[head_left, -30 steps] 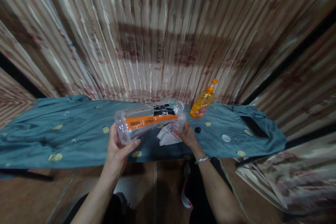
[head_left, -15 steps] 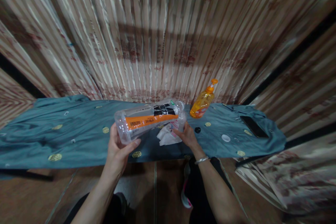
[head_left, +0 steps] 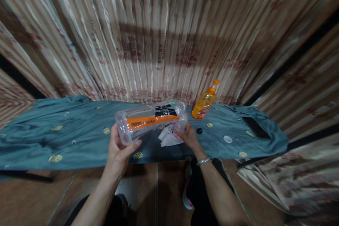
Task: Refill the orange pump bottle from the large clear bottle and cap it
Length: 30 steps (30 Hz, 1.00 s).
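My left hand is closed round the base end of a large clear plastic bottle with an orange and black label. The bottle is held tilted almost flat, its uncapped-looking mouth to the right and slightly higher. My right hand is closed on a small clear plastic container with pink print, just under that mouth. Part of the container is hidden by my fingers and the big bottle. Beside it lies a crumpled white tissue, near or under my right fingertips. Whether liquid is flowing cannot be made out.
An orange pump bottle stands at the back right of the cloth-covered table. Right of my hand lie a black cap, a white round lid and a dark phone. A patterned curtain hangs behind.
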Motion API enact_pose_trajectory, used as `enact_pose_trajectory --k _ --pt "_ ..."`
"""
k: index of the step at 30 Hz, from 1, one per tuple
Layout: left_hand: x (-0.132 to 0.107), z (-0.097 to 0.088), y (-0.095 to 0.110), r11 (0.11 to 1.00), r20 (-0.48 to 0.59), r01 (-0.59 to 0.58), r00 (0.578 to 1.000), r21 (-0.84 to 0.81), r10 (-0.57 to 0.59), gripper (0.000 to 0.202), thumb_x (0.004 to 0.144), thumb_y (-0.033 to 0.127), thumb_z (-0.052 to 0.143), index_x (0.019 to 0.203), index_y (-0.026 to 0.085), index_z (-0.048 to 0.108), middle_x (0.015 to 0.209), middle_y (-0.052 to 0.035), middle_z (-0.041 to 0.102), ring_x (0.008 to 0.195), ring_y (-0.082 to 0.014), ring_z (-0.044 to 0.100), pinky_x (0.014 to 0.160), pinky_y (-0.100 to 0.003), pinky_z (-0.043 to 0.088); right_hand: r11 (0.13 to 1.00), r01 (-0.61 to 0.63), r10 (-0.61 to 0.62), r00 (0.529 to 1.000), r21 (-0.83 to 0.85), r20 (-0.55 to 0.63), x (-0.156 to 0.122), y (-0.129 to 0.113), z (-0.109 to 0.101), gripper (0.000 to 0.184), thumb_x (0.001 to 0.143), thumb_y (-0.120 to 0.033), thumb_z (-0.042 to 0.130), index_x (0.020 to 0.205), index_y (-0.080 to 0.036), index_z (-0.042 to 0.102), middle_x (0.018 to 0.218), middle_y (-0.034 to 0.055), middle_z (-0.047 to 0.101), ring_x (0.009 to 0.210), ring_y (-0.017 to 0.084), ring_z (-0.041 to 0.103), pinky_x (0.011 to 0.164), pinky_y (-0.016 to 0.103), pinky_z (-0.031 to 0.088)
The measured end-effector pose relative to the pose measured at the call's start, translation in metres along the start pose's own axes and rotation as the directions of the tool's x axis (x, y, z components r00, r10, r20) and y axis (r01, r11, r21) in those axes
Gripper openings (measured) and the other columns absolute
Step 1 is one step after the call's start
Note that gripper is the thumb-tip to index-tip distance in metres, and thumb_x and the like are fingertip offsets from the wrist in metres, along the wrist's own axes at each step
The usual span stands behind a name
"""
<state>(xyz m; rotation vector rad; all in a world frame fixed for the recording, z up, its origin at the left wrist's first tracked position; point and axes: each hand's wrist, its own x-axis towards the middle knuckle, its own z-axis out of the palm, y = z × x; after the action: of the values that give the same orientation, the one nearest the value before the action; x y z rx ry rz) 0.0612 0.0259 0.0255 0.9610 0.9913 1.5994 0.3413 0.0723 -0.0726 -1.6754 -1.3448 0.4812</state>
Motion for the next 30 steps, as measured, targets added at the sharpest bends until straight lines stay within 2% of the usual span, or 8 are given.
enact_pose_trajectory --k 5,13,17,23,30 --pt "-0.0001 0.0022 0.0021 1.000 -0.012 0.015 1.000 -0.023 -0.015 0.096 0.041 0.032 0.106 0.129 0.023 0.067 0.117 -0.0078 0.080 0.104 -0.0279 0.077 0.100 -0.038 0.059 1.000 0.021 -0.021 1.000 -0.021 0.017 0.0006 0.0035 0.0003 0.037 0.074 -0.034 0.083 0.107 -0.028 0.068 0.090 0.0033 0.080 0.085 0.031 0.078 0.081 0.046 0.066" --pt "-0.0015 0.0039 0.0053 0.996 -0.038 0.030 0.999 -0.080 -0.033 0.093 0.037 0.022 0.105 0.122 0.023 0.067 0.115 -0.0056 0.082 0.101 -0.0247 0.077 0.098 -0.034 0.059 0.999 -0.017 0.018 0.999 -0.038 0.027 -0.0001 0.0018 0.0012 0.035 0.075 -0.032 0.084 0.103 -0.027 0.064 0.092 0.0051 0.079 0.088 0.030 0.078 0.085 0.045 0.065" --pt "-0.0018 0.0030 0.0046 0.997 -0.032 0.024 0.999 -0.071 -0.027 0.094 0.039 0.023 0.105 0.124 0.022 0.067 0.116 -0.0064 0.082 0.103 -0.0251 0.077 0.099 -0.035 0.059 1.000 0.000 0.000 0.999 -0.017 0.034 -0.0004 0.0020 0.0003 0.034 0.076 -0.032 0.082 0.105 -0.029 0.064 0.094 0.0039 0.079 0.089 0.030 0.077 0.086 0.046 0.065" --pt "-0.0012 0.0021 0.0024 0.999 -0.009 0.009 1.000 -0.049 -0.009 0.097 0.042 0.029 0.106 0.130 0.023 0.066 0.121 -0.0075 0.080 0.109 -0.0279 0.076 0.106 -0.039 0.056 1.000 -0.010 0.010 0.999 -0.005 0.032 0.0004 0.0022 -0.0007 0.034 0.074 -0.033 0.083 0.100 -0.029 0.062 0.086 0.0014 0.076 0.083 0.030 0.075 0.083 0.048 0.065" --pt "-0.0005 0.0012 0.0000 0.998 -0.030 0.006 1.000 -0.068 -0.008 0.094 0.040 0.026 0.105 0.126 0.022 0.067 0.120 -0.0074 0.081 0.106 -0.0265 0.076 0.102 -0.036 0.058 1.000 -0.026 0.026 1.000 0.000 0.013 -0.0002 -0.0018 -0.0001 0.033 0.073 -0.028 0.085 0.095 -0.029 0.061 0.078 -0.0009 0.071 0.082 0.028 0.075 0.080 0.042 0.065"
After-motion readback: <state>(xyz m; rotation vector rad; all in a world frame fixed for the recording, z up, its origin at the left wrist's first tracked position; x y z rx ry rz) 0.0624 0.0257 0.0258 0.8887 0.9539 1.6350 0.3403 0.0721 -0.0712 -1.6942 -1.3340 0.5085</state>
